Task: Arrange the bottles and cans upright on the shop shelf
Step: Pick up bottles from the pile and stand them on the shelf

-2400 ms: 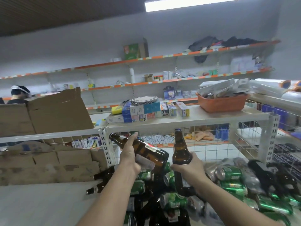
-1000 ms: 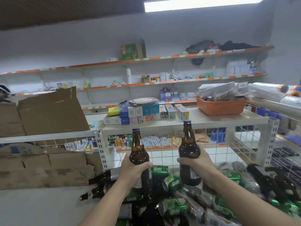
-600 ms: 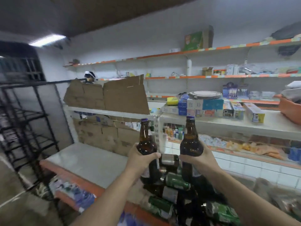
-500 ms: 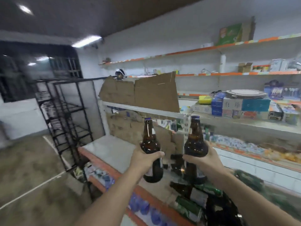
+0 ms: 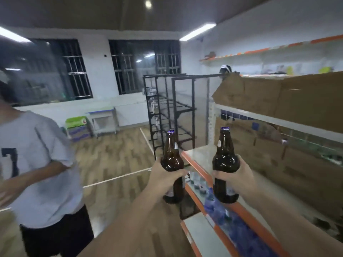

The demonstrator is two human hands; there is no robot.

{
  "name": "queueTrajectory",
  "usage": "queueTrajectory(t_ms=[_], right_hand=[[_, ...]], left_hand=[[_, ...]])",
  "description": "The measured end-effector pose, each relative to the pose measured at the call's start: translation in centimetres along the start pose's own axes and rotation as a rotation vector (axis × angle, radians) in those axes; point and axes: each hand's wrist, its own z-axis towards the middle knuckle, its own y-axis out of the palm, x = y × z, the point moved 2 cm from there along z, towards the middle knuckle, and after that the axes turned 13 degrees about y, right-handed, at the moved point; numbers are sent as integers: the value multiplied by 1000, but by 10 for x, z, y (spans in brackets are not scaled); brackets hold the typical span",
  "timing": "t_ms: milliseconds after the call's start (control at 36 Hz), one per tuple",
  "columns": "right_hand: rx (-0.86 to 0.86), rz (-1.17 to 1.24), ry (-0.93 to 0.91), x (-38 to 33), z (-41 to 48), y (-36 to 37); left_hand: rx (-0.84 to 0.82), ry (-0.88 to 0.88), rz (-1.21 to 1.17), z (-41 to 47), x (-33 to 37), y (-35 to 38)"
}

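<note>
I hold two brown glass bottles upright in front of me. My left hand [image 5: 166, 178] grips the left bottle [image 5: 171, 154] around its lower body, over the floor just left of the shelf end. My right hand [image 5: 234, 176] grips the right bottle [image 5: 225, 154] the same way, above the orange-edged white shelf [image 5: 199, 154]. Both bottles have blue caps and pale labels. The pile of cans and bottles is out of view.
A person in a grey T-shirt [image 5: 35, 164] stands close at my left. A black wire rack [image 5: 167, 112] stands beyond the shelf end. Cardboard sheets [image 5: 278, 101] line the shelf unit at right. Blue-capped water bottles [image 5: 219, 210] fill the lower tier. Wooden floor spreads left.
My view has swung far to the left, away from the pile of cans. Both hands carried the upright bottles along to the shelf's left end. A person has come into view.
</note>
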Motion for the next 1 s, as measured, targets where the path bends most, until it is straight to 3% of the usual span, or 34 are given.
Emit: queueTrajectory(t_ms=[222, 472, 1000], right_hand=[[-63, -56, -27, -27, 52, 67], [-144, -46, 31, -22, 140, 107], [-136, -14, 71, -20, 478, 183]], left_hand=[[34, -5, -35, 53, -28, -43], [29, -37, -97, 130, -65, -42], [-40, -74, -19, 449, -151, 41]])
